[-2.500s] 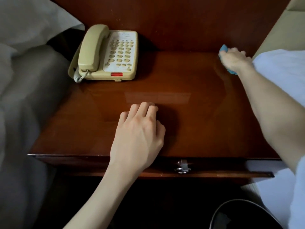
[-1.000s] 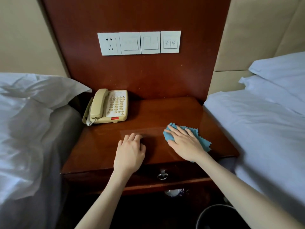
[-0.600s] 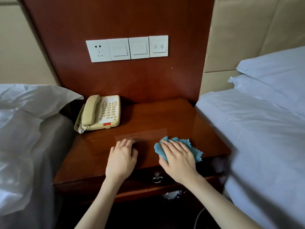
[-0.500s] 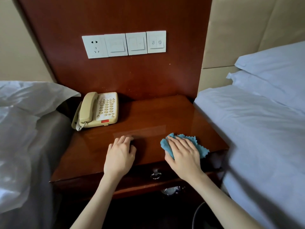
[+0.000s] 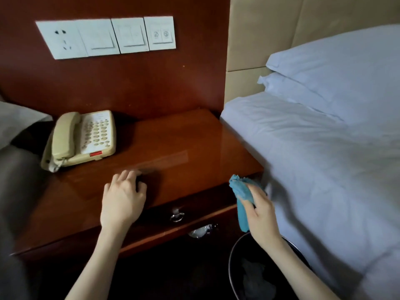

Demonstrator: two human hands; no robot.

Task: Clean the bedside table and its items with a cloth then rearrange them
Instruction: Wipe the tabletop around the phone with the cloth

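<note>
**Narrow surface wedged between two beds, cloth hanging off its front corner**

Head view: the wooden surface [image 5: 184,137] backs onto a red-brown wall panel with a switch plate [image 5: 104,37]. A made bed [image 5: 324,159] presses against its right edge, and another bed [image 5: 17,169] lies across a dark gap on the left.

The phone [image 5: 82,139] sits in the back left corner, right at the left edge; whether it overhangs is unclear. The left hand [image 5: 122,200] rests on the surface near the front edge, its grip apart and holding nothing. The right hand [image 5: 259,211] is off the front right corner, its grip clamped on the blue cloth [image 5: 241,191], which dangles above a dark bin [image 5: 233,267].

Risks, as I judge them:
- If the grip slackens here, the cloth probably drops into the bin.
- A sweep toward the phone could nudge it into the left gap or knock the handset off its cradle.
- A wide stroke to the right may drag the cloth onto the bedsheet.

Open room: the middle and right of the surface are bare, which leaves room for long strokes. The back and right sides are walled in, so only the front and left edges drop away. The ring pull [image 5: 177,216] below the front edge could snag the hanging cloth.
</note>
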